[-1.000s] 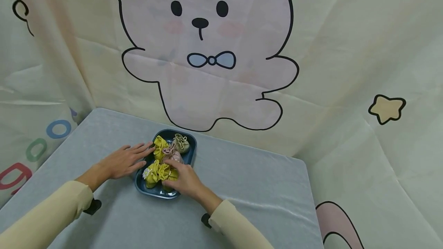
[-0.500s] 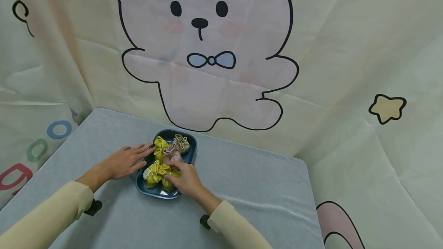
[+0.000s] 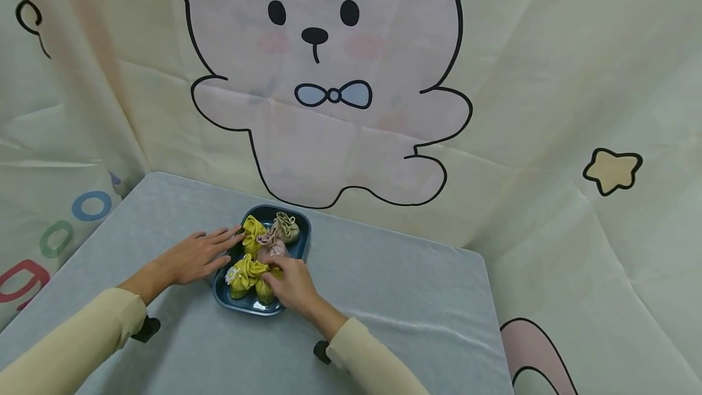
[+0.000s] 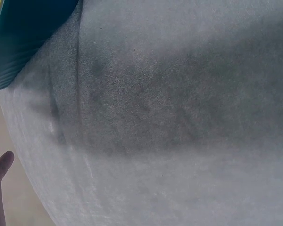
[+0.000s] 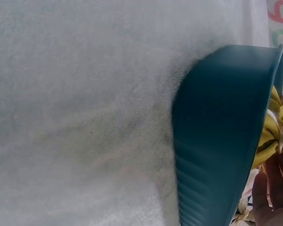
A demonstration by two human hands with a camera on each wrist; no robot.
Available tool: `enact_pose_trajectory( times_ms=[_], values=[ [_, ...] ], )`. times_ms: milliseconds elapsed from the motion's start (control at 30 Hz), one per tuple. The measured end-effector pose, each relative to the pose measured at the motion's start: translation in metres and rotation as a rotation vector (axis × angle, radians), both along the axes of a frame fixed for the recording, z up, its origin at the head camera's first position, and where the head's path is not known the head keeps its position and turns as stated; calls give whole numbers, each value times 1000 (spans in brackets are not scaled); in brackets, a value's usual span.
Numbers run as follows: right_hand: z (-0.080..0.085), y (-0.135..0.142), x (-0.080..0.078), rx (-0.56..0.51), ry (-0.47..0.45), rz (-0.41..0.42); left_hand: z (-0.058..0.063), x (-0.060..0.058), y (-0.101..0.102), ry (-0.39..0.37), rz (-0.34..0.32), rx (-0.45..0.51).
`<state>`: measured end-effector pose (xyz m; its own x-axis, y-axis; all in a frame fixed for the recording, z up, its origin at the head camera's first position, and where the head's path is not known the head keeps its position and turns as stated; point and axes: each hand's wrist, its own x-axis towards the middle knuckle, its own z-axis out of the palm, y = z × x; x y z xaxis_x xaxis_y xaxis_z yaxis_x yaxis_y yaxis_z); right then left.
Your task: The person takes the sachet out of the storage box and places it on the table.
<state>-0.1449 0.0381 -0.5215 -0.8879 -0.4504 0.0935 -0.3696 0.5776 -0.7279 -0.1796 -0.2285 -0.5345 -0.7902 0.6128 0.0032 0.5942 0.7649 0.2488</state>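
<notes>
A dark blue tray holds several small drawstring pouches. At its front right, my right hand pinches a yellow pouch near the gathered neck, partly covering it. Another yellow pouch, with a white flower-like trim, sits just left of it. Behind are a pink pouch, a third yellow pouch and an olive-beige pouch. My left hand lies with straight fingers over the tray's left side, its fingertips close to the back-left yellow pouch. Only part of that hand shows in the left wrist view.
The tray stands on a table with a grey-blue cloth, near the far edge. A fabric backdrop with a printed bear hangs behind the table and along its sides.
My right thumb has risen from the front of the right yellow pouch towards its neck, leaving more of the pouch visible. The left hand and the tray stay in place.
</notes>
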Motion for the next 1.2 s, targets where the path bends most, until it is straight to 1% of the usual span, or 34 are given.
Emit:
enact_pose_trajectory(
  times_ms=[133,267,500,767,933,1067,1200],
  values=[
    [1,4,-1,-48,-34,-2,2,-1,0,-3,-2,-2],
    [2,9,-1,-98,-43,5,3,-1,0,-6,-1,-9],
    [6,16,-3,-131,-75,-3,-1,0,0,11,-4,-2],
    [16,22,-5,-178,-45,36,-3,-1,-1,-13,8,-25],
    [25,25,-5,-182,-31,48,-1,-1,-1,-19,12,-32],
    [35,30,-5,-178,-9,62,-1,0,-1,-7,6,-21],
    [43,39,-3,-161,17,58,-1,1,-1,31,-12,7]
  ],
)
